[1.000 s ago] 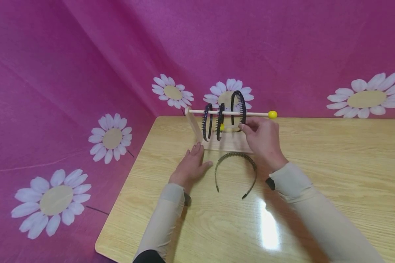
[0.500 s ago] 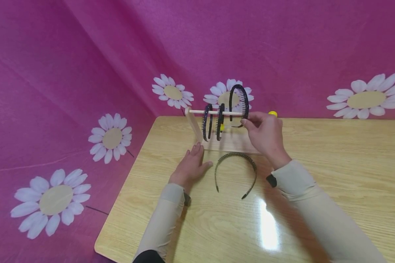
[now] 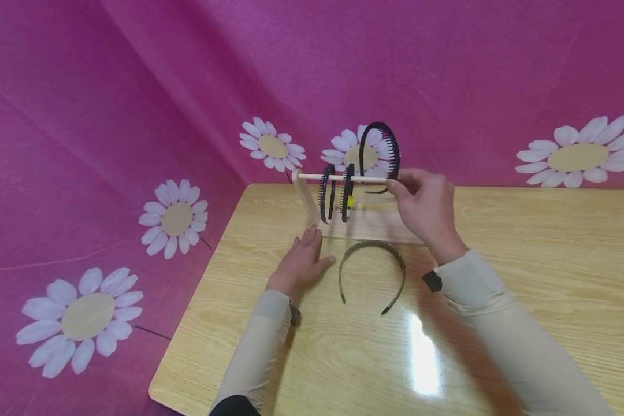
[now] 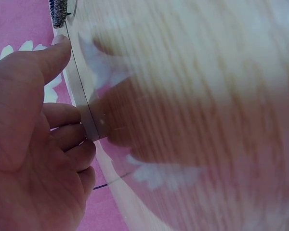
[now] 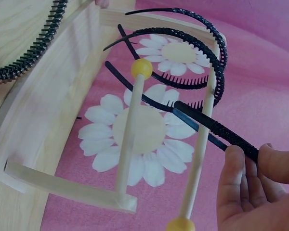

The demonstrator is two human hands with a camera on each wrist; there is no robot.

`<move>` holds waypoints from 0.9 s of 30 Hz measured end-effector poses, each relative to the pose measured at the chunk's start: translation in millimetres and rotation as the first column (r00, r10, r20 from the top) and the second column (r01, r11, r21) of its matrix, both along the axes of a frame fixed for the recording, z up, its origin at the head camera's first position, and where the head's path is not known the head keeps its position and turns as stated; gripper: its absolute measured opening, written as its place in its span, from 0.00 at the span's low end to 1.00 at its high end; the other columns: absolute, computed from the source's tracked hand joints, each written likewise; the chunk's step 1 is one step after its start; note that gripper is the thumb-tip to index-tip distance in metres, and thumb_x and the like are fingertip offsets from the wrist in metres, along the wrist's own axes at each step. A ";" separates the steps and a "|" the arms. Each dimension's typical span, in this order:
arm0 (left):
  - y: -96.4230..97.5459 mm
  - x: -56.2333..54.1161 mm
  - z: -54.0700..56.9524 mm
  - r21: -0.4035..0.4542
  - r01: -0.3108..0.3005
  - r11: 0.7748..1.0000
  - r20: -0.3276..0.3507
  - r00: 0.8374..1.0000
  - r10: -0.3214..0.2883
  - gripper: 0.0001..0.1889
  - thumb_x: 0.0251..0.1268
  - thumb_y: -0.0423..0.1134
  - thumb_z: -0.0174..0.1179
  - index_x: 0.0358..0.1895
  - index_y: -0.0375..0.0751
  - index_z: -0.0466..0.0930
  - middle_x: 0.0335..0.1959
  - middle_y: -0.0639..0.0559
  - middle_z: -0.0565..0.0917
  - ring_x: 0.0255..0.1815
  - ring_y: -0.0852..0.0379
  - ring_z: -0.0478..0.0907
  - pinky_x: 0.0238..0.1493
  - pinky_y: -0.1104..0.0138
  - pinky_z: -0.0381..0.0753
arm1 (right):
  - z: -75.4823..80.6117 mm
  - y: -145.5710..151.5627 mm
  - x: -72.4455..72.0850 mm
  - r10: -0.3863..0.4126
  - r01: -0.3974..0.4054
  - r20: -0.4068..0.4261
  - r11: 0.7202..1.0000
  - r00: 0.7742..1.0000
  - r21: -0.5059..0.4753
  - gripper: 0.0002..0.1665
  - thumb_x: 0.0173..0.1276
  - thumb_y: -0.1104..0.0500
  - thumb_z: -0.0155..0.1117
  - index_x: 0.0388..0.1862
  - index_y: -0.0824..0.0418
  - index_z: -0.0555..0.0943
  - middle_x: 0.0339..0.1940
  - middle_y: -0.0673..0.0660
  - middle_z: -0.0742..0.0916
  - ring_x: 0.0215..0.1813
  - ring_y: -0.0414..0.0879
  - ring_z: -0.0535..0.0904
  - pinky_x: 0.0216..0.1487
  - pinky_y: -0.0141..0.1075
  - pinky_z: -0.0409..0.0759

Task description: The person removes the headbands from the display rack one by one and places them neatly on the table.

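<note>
My right hand (image 3: 427,209) pinches a black toothed headband (image 3: 393,147) between thumb and fingers, over the upper rod (image 3: 312,177) of a wooden headband stand (image 3: 361,226). In the right wrist view, the pinched headband (image 5: 212,126) slants across that rod, the thumb on its near side. Two other dark headbands, one purplish (image 3: 323,196) and one black (image 3: 345,202), hang on the rod farther left. My left hand (image 3: 300,263) rests with fingers extended at the left front corner of the stand's base; its fingertips meet the base edge in the left wrist view.
A fourth headband (image 3: 372,245), dark and toothed, lies on the wood-grain table (image 3: 525,289) in front of the stand. A lower rod ends in a yellow ball (image 5: 141,69); another yellow ball (image 5: 180,225) tips the upper rod. Pink daisy-print cloth (image 3: 447,75) hangs behind.
My right hand has moved right and up with the pinched headband, toward the rod's balled end, which it now hides in the head view. The left hand has stayed put.
</note>
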State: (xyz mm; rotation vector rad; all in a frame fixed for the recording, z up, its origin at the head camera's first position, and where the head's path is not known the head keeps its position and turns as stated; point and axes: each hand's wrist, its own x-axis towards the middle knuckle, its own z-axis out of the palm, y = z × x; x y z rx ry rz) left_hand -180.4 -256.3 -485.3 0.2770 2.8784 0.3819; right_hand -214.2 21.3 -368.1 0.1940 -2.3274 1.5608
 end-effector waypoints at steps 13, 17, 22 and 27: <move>-0.3 -0.8 -2.8 -0.001 -0.010 1.000 -0.003 1.000 0.010 0.44 0.75 0.64 0.46 0.82 0.40 0.45 0.82 0.45 0.43 0.82 0.49 0.41 0.79 0.57 0.39 | 8.5 5.5 1.5 -0.020 0.021 0.009 0.998 1.000 -0.057 0.09 0.69 0.60 0.69 0.42 0.64 0.90 0.32 0.59 0.90 0.32 0.43 0.81 0.35 0.29 0.76; 0.3 -1.3 -2.6 -0.001 -0.008 1.000 -0.004 1.000 0.008 0.44 0.75 0.64 0.47 0.82 0.39 0.46 0.82 0.45 0.43 0.82 0.49 0.41 0.79 0.58 0.38 | 10.5 8.7 1.5 -0.023 0.024 0.024 0.997 0.999 -0.070 0.10 0.69 0.59 0.70 0.44 0.64 0.90 0.34 0.59 0.90 0.33 0.42 0.81 0.35 0.27 0.78; 0.1 -1.3 -2.9 0.001 -0.005 1.000 -0.004 1.000 0.005 0.44 0.75 0.63 0.48 0.81 0.38 0.46 0.82 0.45 0.44 0.82 0.50 0.41 0.79 0.59 0.39 | 12.5 12.9 2.0 -0.014 0.016 0.016 0.993 1.000 -0.120 0.10 0.69 0.61 0.70 0.44 0.66 0.89 0.34 0.60 0.90 0.32 0.41 0.83 0.34 0.25 0.81; -0.5 -1.7 -3.5 0.002 0.003 1.000 -0.007 1.000 -0.003 0.44 0.76 0.63 0.47 0.81 0.37 0.47 0.82 0.45 0.44 0.82 0.50 0.41 0.79 0.58 0.39 | 12.9 18.0 2.2 -0.005 0.007 0.013 0.986 1.000 -0.167 0.10 0.69 0.61 0.70 0.43 0.67 0.89 0.32 0.59 0.89 0.31 0.44 0.83 0.32 0.25 0.81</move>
